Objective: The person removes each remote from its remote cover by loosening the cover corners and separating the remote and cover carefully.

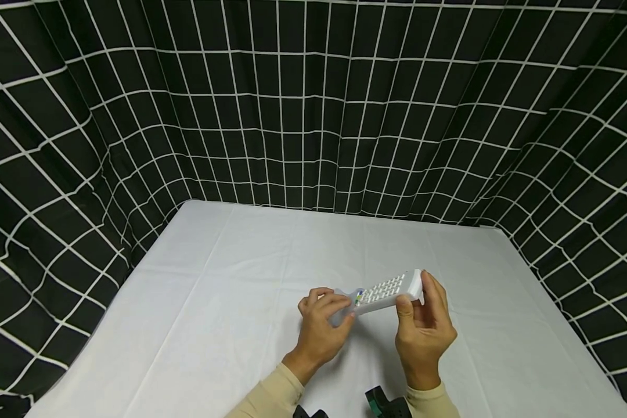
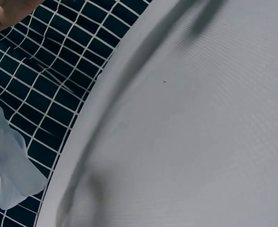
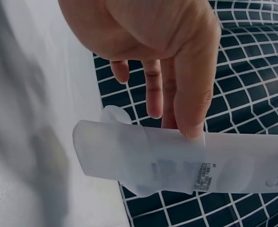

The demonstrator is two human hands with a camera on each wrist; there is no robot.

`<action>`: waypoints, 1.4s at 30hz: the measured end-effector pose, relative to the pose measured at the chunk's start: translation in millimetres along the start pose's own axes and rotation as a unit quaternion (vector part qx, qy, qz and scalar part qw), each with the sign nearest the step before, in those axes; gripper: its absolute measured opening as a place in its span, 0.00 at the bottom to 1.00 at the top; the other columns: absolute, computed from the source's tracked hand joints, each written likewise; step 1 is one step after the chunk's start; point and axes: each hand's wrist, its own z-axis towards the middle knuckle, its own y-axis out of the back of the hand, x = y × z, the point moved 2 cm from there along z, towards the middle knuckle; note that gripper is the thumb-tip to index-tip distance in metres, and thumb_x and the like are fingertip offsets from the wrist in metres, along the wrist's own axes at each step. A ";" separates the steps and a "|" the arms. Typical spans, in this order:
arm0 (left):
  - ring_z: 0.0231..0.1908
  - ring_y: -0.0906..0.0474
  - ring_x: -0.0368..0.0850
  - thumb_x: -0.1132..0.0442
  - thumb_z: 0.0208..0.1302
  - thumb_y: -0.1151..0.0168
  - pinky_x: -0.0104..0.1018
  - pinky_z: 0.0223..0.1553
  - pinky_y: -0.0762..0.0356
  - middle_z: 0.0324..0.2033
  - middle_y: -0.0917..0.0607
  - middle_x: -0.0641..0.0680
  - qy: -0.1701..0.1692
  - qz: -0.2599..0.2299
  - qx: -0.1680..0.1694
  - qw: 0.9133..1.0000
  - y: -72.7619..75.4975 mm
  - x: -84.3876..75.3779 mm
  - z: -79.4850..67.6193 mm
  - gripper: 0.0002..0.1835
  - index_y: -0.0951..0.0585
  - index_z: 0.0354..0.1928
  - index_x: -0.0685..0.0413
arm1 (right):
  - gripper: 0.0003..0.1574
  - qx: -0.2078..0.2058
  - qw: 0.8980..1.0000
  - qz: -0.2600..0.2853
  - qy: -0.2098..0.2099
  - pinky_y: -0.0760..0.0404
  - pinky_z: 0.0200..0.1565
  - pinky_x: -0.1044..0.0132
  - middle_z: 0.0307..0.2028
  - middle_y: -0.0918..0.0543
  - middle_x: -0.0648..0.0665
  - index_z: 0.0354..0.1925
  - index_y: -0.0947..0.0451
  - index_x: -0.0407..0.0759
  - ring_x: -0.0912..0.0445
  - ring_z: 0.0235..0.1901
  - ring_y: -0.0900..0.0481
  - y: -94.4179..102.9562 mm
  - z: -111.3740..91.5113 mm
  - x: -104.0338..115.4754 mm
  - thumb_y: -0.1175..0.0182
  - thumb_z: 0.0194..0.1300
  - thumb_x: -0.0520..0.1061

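Note:
A white remote control (image 1: 384,291) with rows of buttons is held up, tilted, above the table. Around its lower left end sits a translucent sleeve (image 1: 338,317), which sticks out past the remote. My left hand (image 1: 316,325) pinches the sleeve near its edge, thumb on the near side and fingers over the top. My right hand (image 1: 424,337) grips the remote's upper right end between thumb and fingers. The right wrist view shows the left hand (image 3: 153,42), the remote's back (image 3: 252,163) and the loose sleeve end (image 3: 106,149). At the left wrist view's edge hangs the sleeve (image 2: 16,161).
A white cloth covers the table (image 1: 230,290). Black curtains (image 1: 313,104) with a white grid enclose its back and sides. Dark wrist gear (image 1: 386,403) shows at the bottom edge, near the beige sleeves of the person's top.

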 end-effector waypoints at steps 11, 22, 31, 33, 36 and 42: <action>0.40 0.23 0.48 0.70 0.44 0.23 0.53 0.46 0.39 0.36 0.13 0.51 -0.117 0.018 -0.049 0.992 -4.0 1.4 -5.8 0.15 0.13 0.37 0.62 | 0.30 -0.028 1.000 -0.008 -0.005 0.24 0.51 0.59 0.52 0.30 0.19 0.55 0.35 0.12 0.40 0.51 0.25 -3.5 1.7 2.0 0.39 0.53 0.18; 0.36 0.23 0.42 0.71 0.50 0.29 0.49 0.45 0.37 0.31 0.14 0.46 -0.143 -0.007 -0.032 0.989 -7.0 3.8 -2.1 0.06 0.13 0.31 0.54 | 0.28 -0.031 0.999 -0.020 -0.010 0.26 0.52 0.56 0.52 0.30 0.20 0.54 0.34 0.12 0.40 0.52 0.25 -3.0 8.1 5.2 0.41 0.54 0.18; 0.44 0.27 0.45 0.65 0.48 0.24 0.51 0.46 0.41 0.38 0.17 0.47 -0.071 0.036 -0.013 0.997 -7.3 2.4 -5.8 0.12 0.13 0.37 0.56 | 0.29 -0.032 0.999 -0.014 -0.017 0.26 0.52 0.56 0.52 0.30 0.20 0.55 0.35 0.12 0.40 0.51 0.25 -3.7 8.2 3.4 0.42 0.52 0.16; 0.45 0.28 0.45 0.63 0.50 0.24 0.52 0.47 0.43 0.39 0.18 0.47 -0.031 0.032 -0.001 0.999 -6.4 1.4 -6.6 0.12 0.13 0.37 0.56 | 0.30 -0.034 0.999 -0.015 -0.018 0.25 0.52 0.57 0.51 0.30 0.20 0.55 0.34 0.13 0.40 0.51 0.25 -3.7 7.5 3.3 0.42 0.52 0.16; 0.46 0.32 0.47 0.58 0.52 0.25 0.51 0.47 0.44 0.43 0.24 0.51 0.065 0.031 0.022 0.997 -4.9 1.6 -7.3 0.19 0.14 0.46 0.57 | 0.30 -0.038 0.999 -0.019 -0.017 0.25 0.52 0.57 0.51 0.29 0.21 0.55 0.34 0.13 0.40 0.51 0.25 -3.5 7.1 3.1 0.42 0.51 0.16; 0.44 0.31 0.53 0.36 0.50 0.31 0.49 0.44 0.31 0.42 0.26 0.58 0.298 0.080 0.069 0.949 -2.7 4.6 -7.5 0.43 0.23 0.54 0.69 | 0.29 -0.043 0.999 -0.029 -0.011 0.25 0.52 0.57 0.51 0.30 0.21 0.54 0.34 0.12 0.40 0.51 0.25 -3.5 7.0 2.8 0.42 0.52 0.16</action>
